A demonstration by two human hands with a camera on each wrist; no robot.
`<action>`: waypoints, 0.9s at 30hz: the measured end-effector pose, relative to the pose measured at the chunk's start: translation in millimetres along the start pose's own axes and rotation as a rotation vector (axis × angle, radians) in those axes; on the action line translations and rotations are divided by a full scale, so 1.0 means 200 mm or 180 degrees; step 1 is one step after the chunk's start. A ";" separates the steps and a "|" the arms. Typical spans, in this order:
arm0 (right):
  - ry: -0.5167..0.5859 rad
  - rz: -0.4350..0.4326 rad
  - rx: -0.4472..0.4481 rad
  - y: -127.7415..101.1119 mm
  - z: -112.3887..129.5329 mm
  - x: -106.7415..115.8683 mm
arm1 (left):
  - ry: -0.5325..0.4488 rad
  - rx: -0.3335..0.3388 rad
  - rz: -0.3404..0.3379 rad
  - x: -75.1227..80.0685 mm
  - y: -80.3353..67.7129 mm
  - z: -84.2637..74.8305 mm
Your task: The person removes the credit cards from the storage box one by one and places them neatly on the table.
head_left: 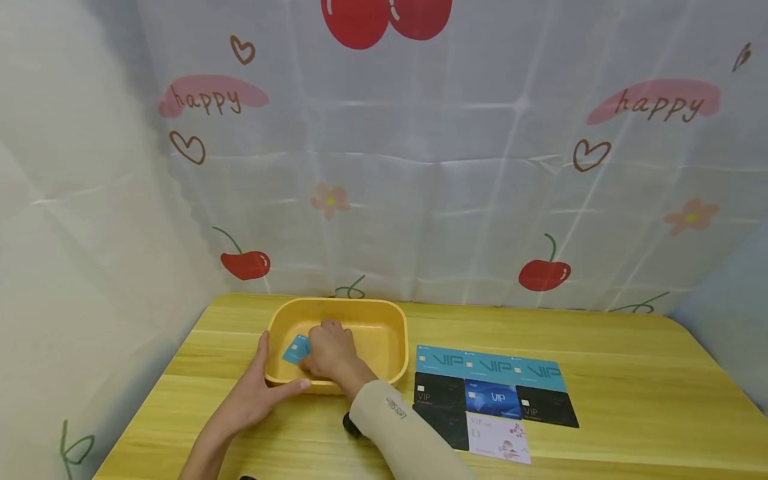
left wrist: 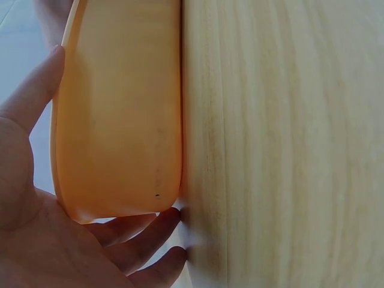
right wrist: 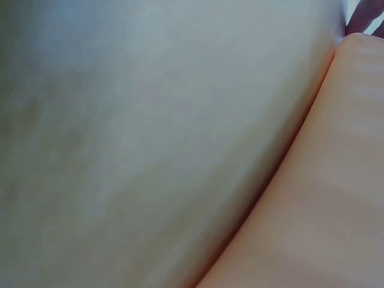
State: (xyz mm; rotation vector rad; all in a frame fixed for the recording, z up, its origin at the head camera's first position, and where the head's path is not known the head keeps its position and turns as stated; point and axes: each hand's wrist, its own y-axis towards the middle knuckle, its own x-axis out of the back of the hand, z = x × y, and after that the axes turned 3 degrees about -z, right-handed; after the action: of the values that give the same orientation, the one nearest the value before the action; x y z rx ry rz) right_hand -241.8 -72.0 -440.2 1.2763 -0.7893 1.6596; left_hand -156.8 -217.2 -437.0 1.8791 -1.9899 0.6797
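My left hand [head_left: 243,393] grips the near left corner of a yellow plastic basin [head_left: 396,333]. In the left wrist view its thumb lies on the rim, and the other fingers bend round the outside of the basin's end [left wrist: 120,120]. Inside the basin, my right hand [head_left: 330,350] is curled at a light blue card [head_left: 295,349], over the card's right part. The card's chip end sticks out to the left of the hand, slightly tilted. The right fingertips are hidden behind the knuckles. Only the basin's outer wall [right wrist: 324,198] fills the right wrist view's right side.
Right of the basin, cards lie edge to edge in rows on the wooden table [head_left: 648,400]: light blue VIP cards [head_left: 495,365] at the back, then black cards [head_left: 441,393] around a dark blue one [head_left: 493,399]. A white flowered card [head_left: 498,437] lies in front. A printed curtain [head_left: 432,220] hangs behind.
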 end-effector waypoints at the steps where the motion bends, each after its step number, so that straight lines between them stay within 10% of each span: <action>1: -0.0012 0.0004 0.0010 0.00 0.00 0.00 | -0.0007 -0.0001 -0.0001 0.00 0.00 0.00; 27: 0.0401 0.0162 0.0111 -0.01 -0.01 0.00 | -0.0031 -0.0059 -0.0012 0.00 0.00 0.01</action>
State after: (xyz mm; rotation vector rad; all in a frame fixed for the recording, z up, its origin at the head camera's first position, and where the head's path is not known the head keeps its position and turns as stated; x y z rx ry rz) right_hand -240.1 -69.4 -440.7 1.1714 -0.7247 1.7829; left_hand -155.8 -217.9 -437.9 1.8786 -1.9913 0.6498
